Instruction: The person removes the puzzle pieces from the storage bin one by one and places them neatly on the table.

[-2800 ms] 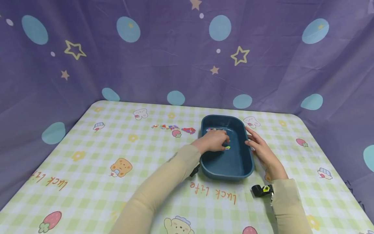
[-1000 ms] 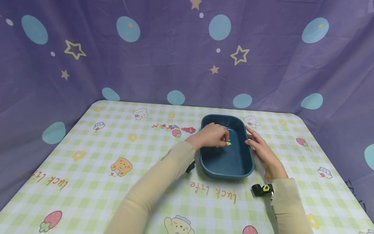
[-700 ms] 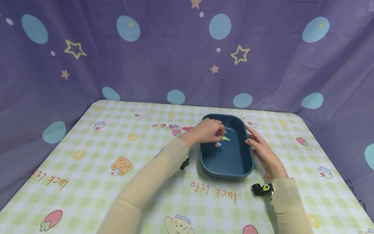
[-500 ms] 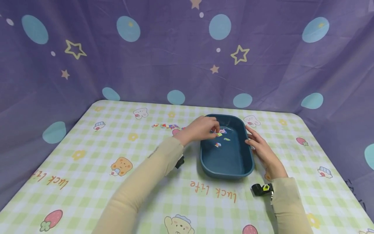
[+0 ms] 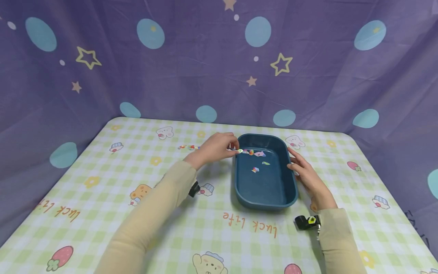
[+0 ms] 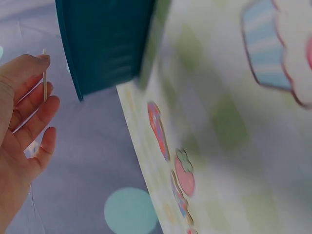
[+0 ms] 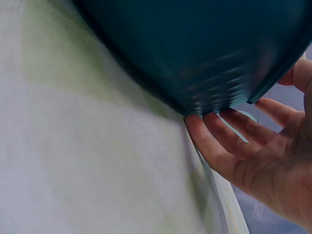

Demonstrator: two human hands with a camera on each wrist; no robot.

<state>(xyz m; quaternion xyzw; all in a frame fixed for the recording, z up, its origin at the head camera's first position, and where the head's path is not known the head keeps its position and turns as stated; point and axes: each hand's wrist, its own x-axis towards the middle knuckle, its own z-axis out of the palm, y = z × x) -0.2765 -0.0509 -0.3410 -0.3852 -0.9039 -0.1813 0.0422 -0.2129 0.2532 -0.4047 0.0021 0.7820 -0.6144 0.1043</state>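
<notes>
Between thumb and fingers, my left hand (image 5: 217,146) pinches a small flat yellow-green piece (image 5: 240,151) at the left rim of the dark teal tray (image 5: 265,190). The left wrist view shows that thin piece (image 6: 45,78) edge-on. Inside the tray, several small colourful flat pieces (image 5: 260,153) lie in a row near the far end. Two more, a green sliver (image 5: 265,163) and a multicoloured piece (image 5: 255,169), lie closer to the middle. My right hand (image 5: 309,180) rests against the tray's right side, its fingers extended along the outer wall (image 7: 214,87) and the thumb at the rim.
Left of the tray, colourful flat pieces (image 5: 192,147) lie in a line on the checked tablecloth (image 5: 191,236), partly hidden by my left hand. A red-and-purple piece (image 6: 158,129) lies beside the tray. A purple curtain (image 5: 205,68) hangs behind the table.
My left hand has picked up the yellow-green piece inside the tray and moved left with it to the left rim, uncovering the pieces inside. The right hand stays at the tray's side.
</notes>
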